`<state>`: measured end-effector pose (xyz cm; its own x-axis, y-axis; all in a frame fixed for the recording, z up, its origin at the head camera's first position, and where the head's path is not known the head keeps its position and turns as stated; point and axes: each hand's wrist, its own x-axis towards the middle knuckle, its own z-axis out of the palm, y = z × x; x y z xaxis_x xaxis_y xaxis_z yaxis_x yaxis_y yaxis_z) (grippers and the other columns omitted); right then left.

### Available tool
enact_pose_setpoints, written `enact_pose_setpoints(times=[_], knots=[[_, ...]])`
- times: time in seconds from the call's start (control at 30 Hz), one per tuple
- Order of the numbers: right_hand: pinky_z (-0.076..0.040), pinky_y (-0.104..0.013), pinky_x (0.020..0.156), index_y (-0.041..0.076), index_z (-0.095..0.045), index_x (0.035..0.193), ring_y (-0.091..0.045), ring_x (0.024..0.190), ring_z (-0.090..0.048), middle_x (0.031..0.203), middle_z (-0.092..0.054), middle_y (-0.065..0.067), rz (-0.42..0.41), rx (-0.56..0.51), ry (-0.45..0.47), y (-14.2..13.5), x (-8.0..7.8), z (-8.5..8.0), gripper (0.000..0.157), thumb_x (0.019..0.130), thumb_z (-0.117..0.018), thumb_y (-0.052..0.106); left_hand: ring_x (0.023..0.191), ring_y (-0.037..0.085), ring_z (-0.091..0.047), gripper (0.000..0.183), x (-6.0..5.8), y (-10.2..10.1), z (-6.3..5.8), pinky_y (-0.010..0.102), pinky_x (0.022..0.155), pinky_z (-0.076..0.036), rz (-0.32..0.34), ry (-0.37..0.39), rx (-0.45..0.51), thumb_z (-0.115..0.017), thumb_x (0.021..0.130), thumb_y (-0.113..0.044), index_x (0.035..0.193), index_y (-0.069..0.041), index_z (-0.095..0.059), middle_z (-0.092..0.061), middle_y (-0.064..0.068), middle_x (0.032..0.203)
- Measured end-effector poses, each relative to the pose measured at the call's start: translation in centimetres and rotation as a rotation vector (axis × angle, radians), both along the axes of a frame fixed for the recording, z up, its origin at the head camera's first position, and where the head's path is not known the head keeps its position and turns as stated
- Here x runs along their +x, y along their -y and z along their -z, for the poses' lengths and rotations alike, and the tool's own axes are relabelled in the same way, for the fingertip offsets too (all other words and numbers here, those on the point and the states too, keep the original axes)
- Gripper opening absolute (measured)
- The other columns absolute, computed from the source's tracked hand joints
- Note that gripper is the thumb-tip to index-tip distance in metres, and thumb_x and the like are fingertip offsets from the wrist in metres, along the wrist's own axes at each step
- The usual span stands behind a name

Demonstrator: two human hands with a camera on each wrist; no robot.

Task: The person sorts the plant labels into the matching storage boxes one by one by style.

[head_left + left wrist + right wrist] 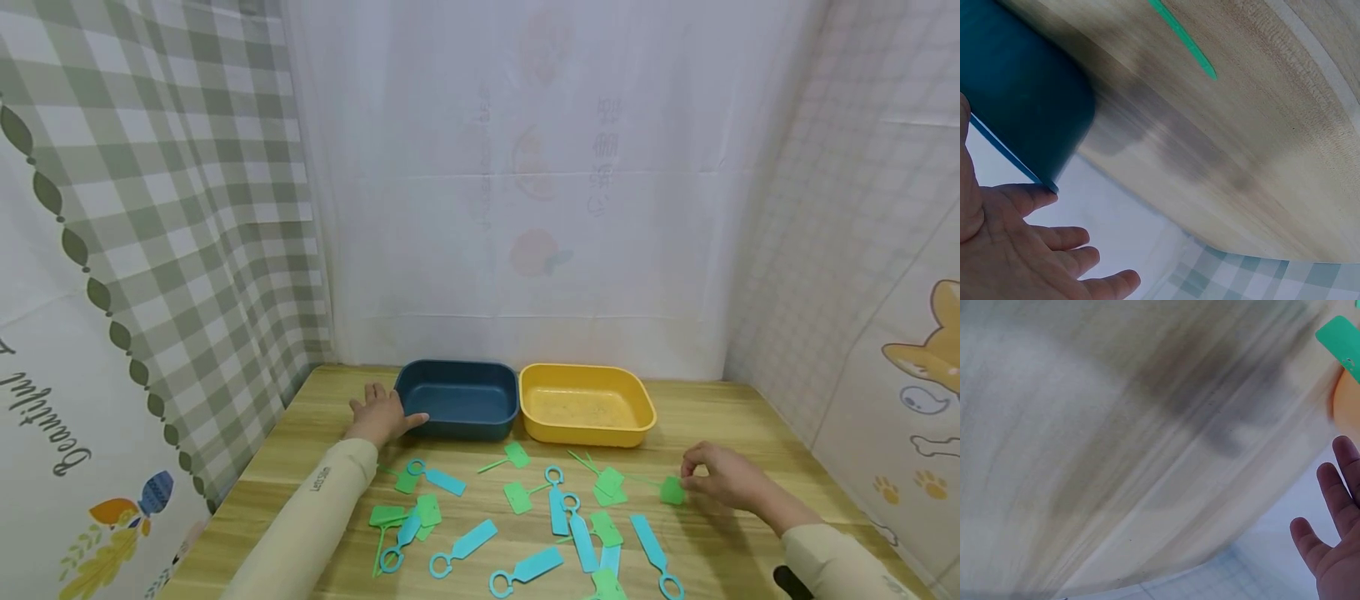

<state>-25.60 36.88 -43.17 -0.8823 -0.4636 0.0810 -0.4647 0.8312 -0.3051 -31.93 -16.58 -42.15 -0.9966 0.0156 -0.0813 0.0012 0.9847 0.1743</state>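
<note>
At the left corner of the dark blue bin [457, 430], my left hand [381, 415] touches the rim with thumb and forefinger. Its other fingers [1063, 237] extend loosely past the bin in the left wrist view. My right hand [723, 477] pinches a green plant label [672, 490] by its flat square head, the thin stem pointing left. The right wrist view shows that label [1339, 339] at the upper right, with the thumb out of frame. Between the hands lie more green labels [517, 497] and blue ring-ended tags [536, 564], some overlapping.
A yellow bin [588, 435] stands against the blue bin's right side, near the table's back edge. The wooden table [705, 408] is enclosed by a white curtain [450, 208] behind, a checked cloth [180, 167] at left and a printed cloth [900, 350] at right.
</note>
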Motion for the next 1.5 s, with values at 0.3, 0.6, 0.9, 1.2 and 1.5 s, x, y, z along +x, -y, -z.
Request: enact_pose_setpoints(times=[0.3,0.6,0.9,1.2,1.5], knots=[[-0.052,-0.053,0.077,0.019,-0.061,0.073,-0.043,0.099,-0.062,0.110,-0.065,-0.022,0.053,-0.032,-0.045,2.0,-0.5,-2.9,0.021,0.087,-0.076,0.015,0.145,0.052,-0.011,0.090,0.0,-0.1,0.0,0.073,0.107,-0.017,-0.007,0.004,-0.013,-0.054,0.096,-0.060,0.147,0.011,-0.036,-0.019,0.041,0.152],[-0.050,-0.060,0.083,0.014,-0.065,0.076,-0.048,0.102,-0.061,0.111,-0.065,-0.026,0.022,-0.064,-0.128,4.8,-3.0,-5.7,0.016,0.089,-0.072,0.010,0.145,0.052,-0.010,0.089,-0.1,-0.1,0.0,0.073,0.108,-0.016,-0.010,0.007,-0.005,-0.054,0.096,-0.059,0.147,0.012,-0.036,-0.018,0.041,0.152],[-0.048,-0.061,0.085,0.002,-0.069,0.081,-0.049,0.101,-0.059,0.102,-0.066,-0.027,0.120,0.011,-0.217,7.1,-5.8,-6.3,0.011,0.091,-0.064,0.005,0.145,0.051,-0.012,0.087,0.1,-0.2,-0.2,0.072,0.108,-0.018,-0.013,0.003,-0.012,-0.055,0.096,-0.058,0.147,0.011,-0.037,-0.020,0.040,0.152],[-0.050,-0.054,0.076,0.002,-0.068,0.078,-0.040,0.093,-0.059,0.093,-0.064,-0.021,0.266,0.107,-0.176,8.5,-7.7,-4.2,0.019,0.090,-0.055,0.008,0.144,0.053,-0.012,0.091,-0.3,0.0,0.1,0.074,0.107,-0.018,-0.009,0.002,-0.008,-0.054,0.094,-0.062,0.147,0.010,-0.038,-0.019,0.042,0.151],[-0.019,-0.026,0.050,0.019,-0.033,0.055,-0.015,0.058,-0.024,0.058,-0.026,0.002,0.252,0.025,-0.098,10.1,-8.1,-2.5,0.032,0.079,-0.042,-0.001,0.144,0.051,-0.013,0.088,-0.1,-0.3,-0.4,0.073,0.108,-0.018,-0.015,0.008,-0.022,-0.054,0.096,-0.060,0.147,0.010,-0.038,-0.020,0.040,0.152]])
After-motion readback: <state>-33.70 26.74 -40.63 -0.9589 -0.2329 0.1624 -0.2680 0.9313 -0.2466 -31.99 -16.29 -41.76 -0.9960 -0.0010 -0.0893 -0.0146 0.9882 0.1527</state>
